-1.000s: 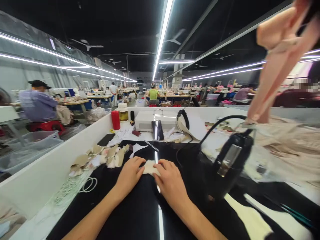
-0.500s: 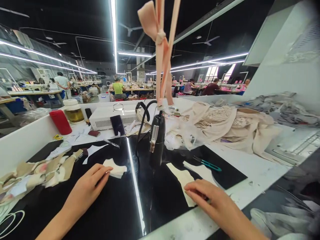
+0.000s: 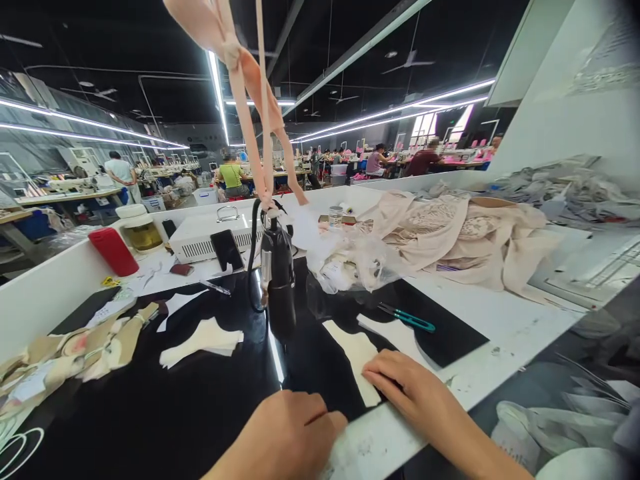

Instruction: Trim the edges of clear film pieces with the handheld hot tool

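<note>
My left hand (image 3: 293, 430) is curled over the near edge of the black board (image 3: 150, 413); its fingertips are hidden, so what they hold, if anything, does not show. My right hand (image 3: 407, 387) has its fingers pressed together at the lower right side of a cream cut piece (image 3: 354, 357). A white cut piece (image 3: 400, 337) lies just behind it. Another stack of cream pieces (image 3: 205, 339) rests on the left of the board, untouched. A black handheld tool (image 3: 279, 280) hangs from pink fabric strips (image 3: 255, 133) above the middle of the board.
Teal thread snips (image 3: 410, 318) lie at the board's right. Beige fabric and plastic bags (image 3: 355, 260) are heaped behind. A white box (image 3: 200, 233), phone (image 3: 227, 250), red object (image 3: 114, 252) and jar (image 3: 143, 230) line the back left. Fabric scraps (image 3: 95, 347) cover the left side.
My left hand has left the left cream stack and moved right and nearer to me. My right hand stays at its cream piece. The hanging tool and strips appear further left.
</note>
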Demonstrator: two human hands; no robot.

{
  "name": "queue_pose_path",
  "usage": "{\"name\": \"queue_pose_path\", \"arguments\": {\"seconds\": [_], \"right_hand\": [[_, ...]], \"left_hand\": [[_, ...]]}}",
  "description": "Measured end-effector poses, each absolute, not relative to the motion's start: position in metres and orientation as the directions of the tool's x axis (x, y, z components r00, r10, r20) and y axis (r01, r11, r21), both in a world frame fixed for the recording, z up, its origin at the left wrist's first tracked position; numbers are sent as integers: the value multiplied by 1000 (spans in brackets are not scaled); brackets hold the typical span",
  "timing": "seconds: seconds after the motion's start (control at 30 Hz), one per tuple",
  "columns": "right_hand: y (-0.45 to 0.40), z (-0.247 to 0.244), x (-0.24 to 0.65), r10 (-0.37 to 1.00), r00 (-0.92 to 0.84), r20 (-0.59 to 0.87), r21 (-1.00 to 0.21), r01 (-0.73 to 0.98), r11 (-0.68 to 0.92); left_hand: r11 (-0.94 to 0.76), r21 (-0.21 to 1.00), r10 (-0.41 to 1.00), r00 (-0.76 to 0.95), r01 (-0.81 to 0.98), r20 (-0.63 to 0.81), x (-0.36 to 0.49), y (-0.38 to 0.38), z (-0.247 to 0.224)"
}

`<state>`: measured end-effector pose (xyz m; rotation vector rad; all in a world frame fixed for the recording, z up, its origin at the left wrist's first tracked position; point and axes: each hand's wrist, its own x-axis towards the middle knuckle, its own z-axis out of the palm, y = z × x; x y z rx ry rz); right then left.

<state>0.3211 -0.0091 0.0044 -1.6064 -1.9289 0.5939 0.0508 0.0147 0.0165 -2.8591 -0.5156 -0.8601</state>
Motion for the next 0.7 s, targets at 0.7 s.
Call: {"name": "queue_pose_path", "arguments": {"seconds": [0.7], "right_hand": [[-9,13,322,998,-40,53,-723,687,66]], "left_hand": [[-823,3,558,808,567,189,96,14,8]]}}
